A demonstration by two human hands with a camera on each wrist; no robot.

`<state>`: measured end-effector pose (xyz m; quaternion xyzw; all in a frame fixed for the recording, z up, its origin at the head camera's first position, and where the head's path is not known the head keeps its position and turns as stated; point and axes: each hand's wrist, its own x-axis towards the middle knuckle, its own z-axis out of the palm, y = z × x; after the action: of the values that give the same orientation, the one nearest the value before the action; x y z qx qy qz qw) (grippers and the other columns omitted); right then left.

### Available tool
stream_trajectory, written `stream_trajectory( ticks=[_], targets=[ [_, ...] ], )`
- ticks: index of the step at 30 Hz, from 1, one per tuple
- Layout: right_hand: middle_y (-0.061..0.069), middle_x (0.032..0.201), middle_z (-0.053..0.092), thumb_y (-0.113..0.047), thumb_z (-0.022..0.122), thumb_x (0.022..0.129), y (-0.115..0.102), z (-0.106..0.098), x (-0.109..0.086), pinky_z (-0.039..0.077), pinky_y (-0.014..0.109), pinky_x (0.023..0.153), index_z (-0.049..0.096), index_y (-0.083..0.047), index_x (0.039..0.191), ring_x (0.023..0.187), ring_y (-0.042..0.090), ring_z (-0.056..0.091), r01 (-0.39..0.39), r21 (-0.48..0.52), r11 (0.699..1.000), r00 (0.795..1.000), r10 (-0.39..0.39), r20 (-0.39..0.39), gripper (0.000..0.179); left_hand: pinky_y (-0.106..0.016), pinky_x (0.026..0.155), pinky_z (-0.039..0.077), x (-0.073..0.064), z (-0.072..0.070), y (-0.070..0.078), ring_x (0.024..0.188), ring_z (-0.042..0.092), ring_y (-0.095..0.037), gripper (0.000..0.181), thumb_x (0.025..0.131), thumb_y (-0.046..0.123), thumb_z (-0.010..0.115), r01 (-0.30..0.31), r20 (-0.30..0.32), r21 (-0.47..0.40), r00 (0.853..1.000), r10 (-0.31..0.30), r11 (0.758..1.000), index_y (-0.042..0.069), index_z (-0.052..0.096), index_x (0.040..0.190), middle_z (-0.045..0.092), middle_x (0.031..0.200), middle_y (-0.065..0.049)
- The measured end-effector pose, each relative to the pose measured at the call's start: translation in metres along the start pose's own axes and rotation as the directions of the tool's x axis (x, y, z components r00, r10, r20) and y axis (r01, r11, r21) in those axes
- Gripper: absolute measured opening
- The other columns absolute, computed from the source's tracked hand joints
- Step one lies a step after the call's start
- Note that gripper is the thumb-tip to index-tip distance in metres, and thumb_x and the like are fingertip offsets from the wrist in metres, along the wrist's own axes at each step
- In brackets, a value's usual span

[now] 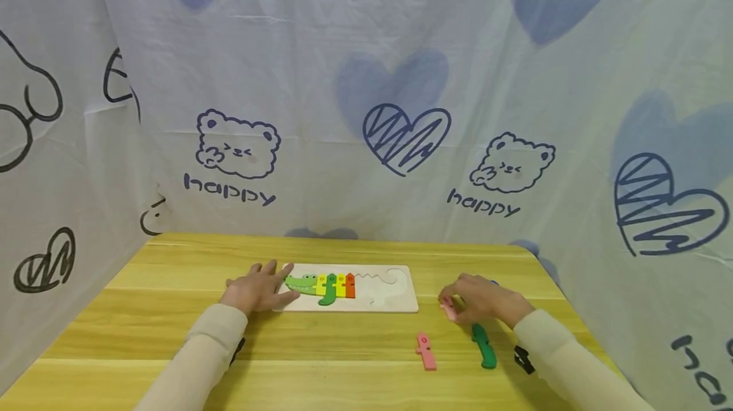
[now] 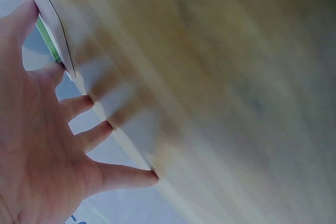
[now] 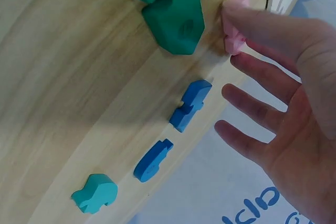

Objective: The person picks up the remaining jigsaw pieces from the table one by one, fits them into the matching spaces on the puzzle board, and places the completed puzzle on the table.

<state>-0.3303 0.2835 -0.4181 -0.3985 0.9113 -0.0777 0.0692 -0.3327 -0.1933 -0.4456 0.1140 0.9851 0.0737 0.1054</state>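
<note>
A pale wooden puzzle board (image 1: 395, 305) lies flat on the table, its left part filled with a green crocodile head (image 1: 300, 283) and yellow, green, orange and red pieces. My left hand (image 1: 258, 288) rests at the board's left end, fingers spread; in the left wrist view, its thumb (image 2: 26, 17) touches the board's edge. To the right of the board, my right hand (image 1: 478, 299) pinches a pink puzzle piece (image 3: 234, 30) between thumb and fingers, the other fingers extended. Nearer me lie a second pink piece (image 1: 425, 352) and a dark green piece (image 1: 484, 347).
Two blue pieces (image 3: 191, 106) and a teal piece (image 3: 96, 193) lie on the wooden table (image 1: 343, 373) by my right hand. A white cloth printed with hearts and bears (image 1: 321, 207) hangs behind the table and along its sides.
</note>
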Motion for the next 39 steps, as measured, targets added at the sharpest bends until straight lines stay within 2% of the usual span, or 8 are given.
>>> stream_trajectory(
  ticks=[7, 10, 12, 15, 18, 23, 32, 39],
  targets=[
    [0.005, 0.077, 0.067, -0.007, 0.071, 0.087, -0.003, 0.002, 0.005, 0.042, 0.02, 0.065, 0.067, -0.014, 0.086, 0.067, 0.005, 0.05, -0.039, -0.018, 0.999, 0.999, 0.039, -0.006, 0.009, -0.094, 0.095, 0.027, -0.001, 0.0, 0.001, 0.15, 0.026, -0.059, 0.084, 0.098, 0.069, 0.049, 0.005, -0.002, -0.001, 1.0, -0.005, 1.0, 0.021, 0.029, 0.164, 0.028, 0.168, -0.025],
    [0.003, 0.081, 0.069, -0.012, 0.074, 0.086, -0.006, 0.001, 0.008, 0.046, 0.025, 0.07, 0.071, -0.015, 0.089, 0.073, 0.008, 0.052, -0.094, -0.044, 0.995, 0.996, 0.094, 0.003, 0.005, -0.094, 0.095, 0.028, -0.001, -0.001, 0.001, 0.15, 0.026, -0.059, 0.084, 0.098, 0.07, 0.049, 0.006, 0.0, -0.001, 1.0, -0.006, 1.0, 0.021, 0.03, 0.164, 0.028, 0.168, -0.024],
    [0.001, 0.092, 0.073, -0.018, 0.077, 0.085, -0.009, 0.0, 0.011, 0.052, 0.031, 0.078, 0.075, -0.012, 0.098, 0.082, 0.011, 0.057, -0.133, -0.073, 0.988, 0.991, 0.133, -0.005, 0.014, -0.094, 0.095, 0.027, -0.001, -0.001, 0.002, 0.15, 0.026, -0.059, 0.085, 0.098, 0.07, 0.049, 0.005, 0.002, -0.001, 1.0, -0.005, 1.0, 0.021, 0.029, 0.164, 0.028, 0.168, -0.024],
    [0.003, 0.11, 0.076, -0.022, 0.079, 0.083, -0.012, -0.003, 0.017, 0.056, 0.041, 0.092, 0.077, -0.008, 0.113, 0.098, 0.019, 0.063, -0.15, -0.098, 0.984, 0.988, 0.147, -0.036, 0.034, -0.094, 0.095, 0.027, -0.001, -0.001, 0.002, 0.15, 0.026, -0.059, 0.084, 0.098, 0.07, 0.049, 0.005, 0.001, 0.001, 1.0, -0.005, 1.0, 0.021, 0.029, 0.164, 0.027, 0.168, -0.025],
    [0.009, 0.119, 0.077, -0.02, 0.078, 0.082, -0.015, -0.007, 0.025, 0.056, 0.046, 0.099, 0.075, -0.003, 0.12, 0.108, 0.026, 0.067, -0.106, -0.103, 0.989, 0.993, 0.099, -0.07, 0.041, -0.094, 0.095, 0.027, -0.001, -0.002, 0.001, 0.15, 0.025, -0.06, 0.084, 0.098, 0.069, 0.049, 0.003, -0.002, 0.002, 1.0, -0.003, 1.0, 0.021, 0.029, 0.164, 0.027, 0.168, -0.025],
    [0.009, 0.12, 0.076, -0.019, 0.076, 0.084, -0.024, -0.011, 0.039, 0.056, 0.045, 0.099, 0.074, -0.003, 0.12, 0.107, 0.026, 0.065, -0.056, -0.11, 0.992, 0.995, 0.047, -0.083, 0.04, -0.094, 0.096, 0.027, -0.001, -0.001, 0.001, 0.15, 0.026, -0.06, 0.085, 0.097, 0.07, 0.049, 0.007, -0.002, -0.002, 1.0, -0.007, 1.0, 0.022, 0.029, 0.164, 0.027, 0.168, -0.025],
    [0.011, 0.129, 0.071, -0.023, 0.077, 0.086, -0.037, -0.014, 0.063, 0.052, 0.05, 0.107, 0.073, -0.006, 0.126, 0.119, 0.03, 0.062, -0.065, -0.083, 0.994, 0.995, 0.059, -0.075, 0.043, -0.093, 0.095, 0.028, 0.0, 0.0, 0.001, 0.15, 0.027, -0.059, 0.085, 0.097, 0.071, 0.049, 0.009, -0.005, 0.004, 1.0, -0.009, 1.0, 0.022, 0.03, 0.164, 0.028, 0.168, -0.024],
    [0.01, 0.131, 0.071, -0.026, 0.08, 0.086, -0.043, -0.006, 0.078, 0.052, 0.049, 0.105, 0.073, -0.008, 0.126, 0.118, 0.03, 0.061, -0.058, -0.093, 0.994, 0.995, 0.05, -0.082, 0.044, -0.094, 0.094, 0.029, 0.001, 0.001, 0.001, 0.15, 0.027, -0.059, 0.084, 0.097, 0.072, 0.048, 0.002, -0.01, 0.015, 1.0, -0.002, 1.0, 0.023, 0.03, 0.164, 0.028, 0.168, -0.023]
  ],
)
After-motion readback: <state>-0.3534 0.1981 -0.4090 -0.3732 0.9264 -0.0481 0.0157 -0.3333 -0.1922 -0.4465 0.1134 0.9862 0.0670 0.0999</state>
